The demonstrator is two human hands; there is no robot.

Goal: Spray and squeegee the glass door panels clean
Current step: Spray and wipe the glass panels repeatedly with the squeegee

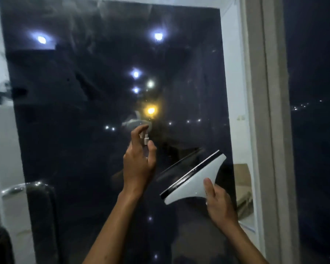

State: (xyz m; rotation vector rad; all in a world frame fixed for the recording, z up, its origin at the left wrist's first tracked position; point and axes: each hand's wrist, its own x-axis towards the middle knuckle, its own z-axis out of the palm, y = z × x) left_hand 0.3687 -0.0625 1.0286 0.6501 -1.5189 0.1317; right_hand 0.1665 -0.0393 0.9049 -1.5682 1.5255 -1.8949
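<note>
Here, a dark glass door panel [84, 111] fills the view, with both hands raised in front of it.

The left hand [139, 164] grips a small spray bottle [145, 139] with its white nozzle near the glass, index finger on top. The right hand [217, 201] holds a white squeegee [194, 178] by its handle, its black blade tilted, just off the pane. The glass mirrors ceiling lights and shows faint smears. A pale door frame [265, 111] stands to the right, another dark pane [316, 130] beyond it.
</note>
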